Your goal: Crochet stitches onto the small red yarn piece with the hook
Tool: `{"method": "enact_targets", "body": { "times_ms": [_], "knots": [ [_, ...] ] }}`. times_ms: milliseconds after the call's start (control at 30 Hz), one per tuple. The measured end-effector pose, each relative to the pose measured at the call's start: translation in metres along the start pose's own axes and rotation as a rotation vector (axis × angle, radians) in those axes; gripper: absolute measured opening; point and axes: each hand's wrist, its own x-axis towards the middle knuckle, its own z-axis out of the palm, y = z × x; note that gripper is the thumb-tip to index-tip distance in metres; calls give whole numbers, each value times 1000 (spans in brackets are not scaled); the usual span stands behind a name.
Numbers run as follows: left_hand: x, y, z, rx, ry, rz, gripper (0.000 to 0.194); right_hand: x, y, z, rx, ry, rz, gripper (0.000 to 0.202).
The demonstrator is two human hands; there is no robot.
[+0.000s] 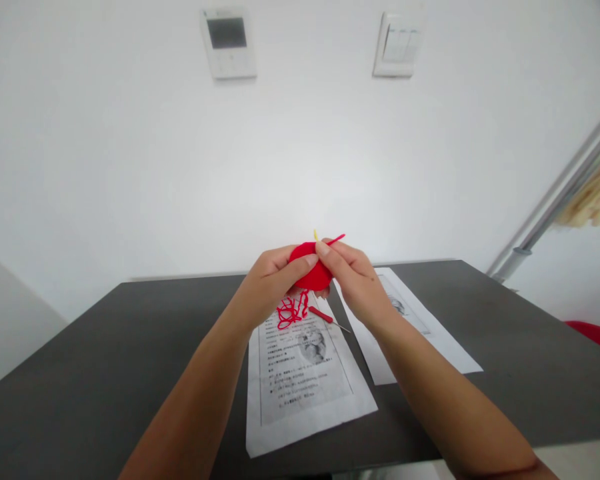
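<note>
Both hands are raised over the table's far half, holding one red rounded piece (316, 275) that looks like felt or cloth. My left hand (273, 277) is closed on its left side, thumb across the front. At the upper right edge, my right hand (350, 270) pinches the piece with thumb and fingers. A short yellow tip (315, 235) and a red strand (337, 239) stick out by the right thumb; what they belong to is hidden. Below the hands lies tangled red yarn (290, 313). Beside it is a red-handled tool (322, 315) with a thin metal shaft.
Two printed sheets lie on the dark table (130, 373): one sheet (310, 400) under the yarn and tool, another sheet (450, 353) to the right. A white wall with a screen panel (229, 43) and a switch plate (399, 45) stands behind. A red curved object (593, 335) shows at right.
</note>
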Motion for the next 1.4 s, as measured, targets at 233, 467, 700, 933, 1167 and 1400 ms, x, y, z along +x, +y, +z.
{"method": "enact_targets", "body": {
  "times_ms": [233, 467, 700, 933, 1167, 1400],
  "knots": [
    [0, 3, 11, -241, 37, -5, 39, -4, 1, 2, 243, -34, -5, 37],
    [-3, 3, 16, -380, 36, 28, 50, -6, -2, 8, 387, 1, -3, 44],
    [-3, 1, 8, -192, 18, 42, 56, -7, -3, 5, 211, -46, -45, 50],
    [-4, -1, 5, 19, 94, 45, 36, -7, -7, 6, 81, 16, 8, 39],
    [-6, 3, 6, 352, 161, 211, 33, -4, -7, 4, 68, 64, -13, 31],
    [-7, 2, 11, 480, 293, 296, 34, -5, -5, 5, 122, 39, -50, 23]
  ]
}}
